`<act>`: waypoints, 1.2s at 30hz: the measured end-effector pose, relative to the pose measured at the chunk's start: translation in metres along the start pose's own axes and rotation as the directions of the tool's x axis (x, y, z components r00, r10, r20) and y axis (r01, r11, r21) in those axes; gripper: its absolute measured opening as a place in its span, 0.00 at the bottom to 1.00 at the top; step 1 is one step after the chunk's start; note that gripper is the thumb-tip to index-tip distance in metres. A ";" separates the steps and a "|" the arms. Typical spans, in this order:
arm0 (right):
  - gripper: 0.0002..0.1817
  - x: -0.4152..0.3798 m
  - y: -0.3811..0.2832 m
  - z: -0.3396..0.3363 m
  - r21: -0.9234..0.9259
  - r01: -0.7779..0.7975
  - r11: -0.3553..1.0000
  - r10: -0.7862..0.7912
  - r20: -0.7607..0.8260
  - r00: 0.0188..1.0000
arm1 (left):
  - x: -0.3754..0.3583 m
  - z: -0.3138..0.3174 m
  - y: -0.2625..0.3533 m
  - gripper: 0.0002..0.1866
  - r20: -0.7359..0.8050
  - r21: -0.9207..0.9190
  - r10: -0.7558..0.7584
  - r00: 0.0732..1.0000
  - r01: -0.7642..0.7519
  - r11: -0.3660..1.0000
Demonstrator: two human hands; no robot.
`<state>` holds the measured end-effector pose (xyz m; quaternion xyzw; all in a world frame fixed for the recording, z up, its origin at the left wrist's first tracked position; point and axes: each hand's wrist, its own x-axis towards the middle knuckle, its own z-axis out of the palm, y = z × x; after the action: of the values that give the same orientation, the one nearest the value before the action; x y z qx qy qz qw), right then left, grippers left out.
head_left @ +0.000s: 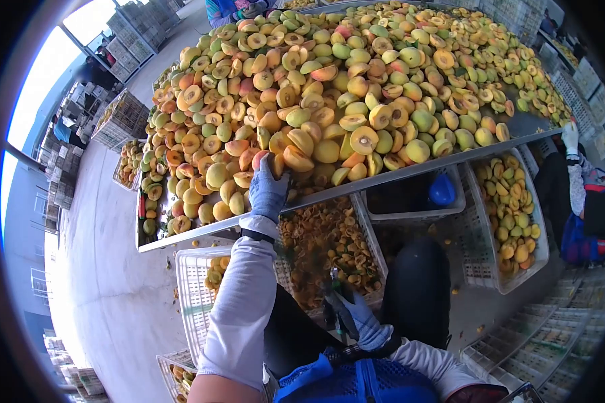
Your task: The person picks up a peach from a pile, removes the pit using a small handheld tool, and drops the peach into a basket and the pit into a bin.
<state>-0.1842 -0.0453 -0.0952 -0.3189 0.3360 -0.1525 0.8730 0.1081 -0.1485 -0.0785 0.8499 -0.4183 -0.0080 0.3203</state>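
My left hand (269, 191), in a blue-grey glove, reaches over the metal rim of the table into a heap of peaches. Its fingers are closed round a peach (259, 159) at the front of the heap, partly hiding it. Cut halves and whole fruit crowd about the fingertips. Low in front of my body, my right hand (361, 321), also gloved, is wrapped round a dark-handled tool (334, 274) with a small metal tip. That tool points up over a crate of peach scraps (353, 258); its exact kind I cannot tell.
The sloping metal table edge (383, 180) runs across in front of me. Below it stand a bin with a blue object (441, 191) and a white crate of peach halves (507, 215). A gloved co-worker (588, 201) is at the right; another person (232, 10) stands across the heap.
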 end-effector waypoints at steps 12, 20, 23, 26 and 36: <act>0.08 -0.011 -0.070 0.031 -0.659 0.624 0.419 -0.719 0.179 0.672 | -0.162 -0.088 0.077 0.21 0.473 -0.758 -0.159 0.867 0.492 0.428; 0.14 -0.026 -0.052 0.034 -0.909 0.404 0.098 -0.545 0.291 0.786 | -0.200 -0.101 0.091 0.19 0.390 -0.826 -0.246 0.887 0.455 0.334; 0.16 -0.028 -0.042 0.029 -0.873 0.471 0.127 -0.519 0.346 0.781 | -0.211 -0.100 0.086 0.16 0.360 -0.814 -0.241 0.901 0.430 0.391; 0.16 -0.035 -0.040 0.028 -0.826 0.534 0.181 -0.547 0.367 0.753 | -0.215 -0.103 0.089 0.15 0.348 -0.808 -0.229 0.909 0.414 0.419; 0.14 -0.055 -0.044 0.027 -0.848 0.487 0.209 -0.514 0.329 0.792 | -0.222 -0.104 0.097 0.13 0.397 -0.800 -0.181 0.900 0.436 0.412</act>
<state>-0.2077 -0.0398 -0.0236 -0.8258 0.2517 -0.2223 0.4531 -0.0754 0.0230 0.0011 0.6196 -0.2260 -0.3855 0.6453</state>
